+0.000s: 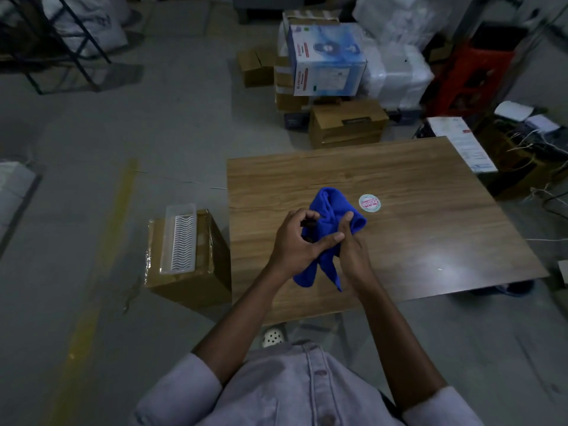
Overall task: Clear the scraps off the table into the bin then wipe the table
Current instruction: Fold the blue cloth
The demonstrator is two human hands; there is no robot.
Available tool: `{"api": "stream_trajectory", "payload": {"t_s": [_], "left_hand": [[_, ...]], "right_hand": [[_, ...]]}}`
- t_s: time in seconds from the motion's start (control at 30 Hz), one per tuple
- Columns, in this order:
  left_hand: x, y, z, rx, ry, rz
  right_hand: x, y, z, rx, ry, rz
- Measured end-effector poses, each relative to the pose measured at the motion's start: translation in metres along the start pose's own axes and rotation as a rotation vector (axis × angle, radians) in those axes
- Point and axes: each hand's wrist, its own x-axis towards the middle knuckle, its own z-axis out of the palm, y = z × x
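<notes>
A bunched blue cloth [330, 207] hangs just above the wooden table [430, 216], held between both hands. My left hand [295, 241] curls round its left side, with something small and dark between its fingers. My right hand [353, 247] grips the cloth from the right, thumb up against the fabric. A round white sticker [369, 203] with red print lies on the tabletop just right of the cloth. A tiny pale scrap [440, 269] lies near the table's right front.
A cardboard box [187, 284] stands on the floor left of the table, with a clear plastic tray [179, 239] on top. Stacked cartons [347, 121] and a blue-white box [325, 59] crowd the floor behind. Cables and boxes [522, 146] sit to the right.
</notes>
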Motion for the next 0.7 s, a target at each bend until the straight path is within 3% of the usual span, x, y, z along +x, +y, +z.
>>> {"api": "stream_trajectory", "payload": {"t_s": [0.13,0.23,0.37,0.47,0.6,0.7], "left_hand": [[0.006,0.01,-0.005,0.081,-0.131,0.129],[0.011,0.008,-0.006,0.124,-0.096,0.193],[0.02,0.005,-0.019,0.099,0.035,0.094],[0.026,0.004,-0.039,0.156,0.076,0.119],[0.03,0.005,-0.069,0.193,0.03,0.103],[0.025,0.02,-0.087,0.007,-0.11,-0.045]], "right_hand": [[0.001,-0.009,-0.011,0.045,-0.006,0.012],[0.0,-0.011,-0.014,0.026,0.016,0.015],[-0.002,-0.013,-0.026,-0.02,0.112,-0.017],[0.001,-0.011,-0.045,-0.037,0.167,-0.046],[-0.002,-0.009,-0.071,-0.154,0.191,-0.086],[-0.012,-0.021,-0.086,-0.149,0.159,-0.148]]}}
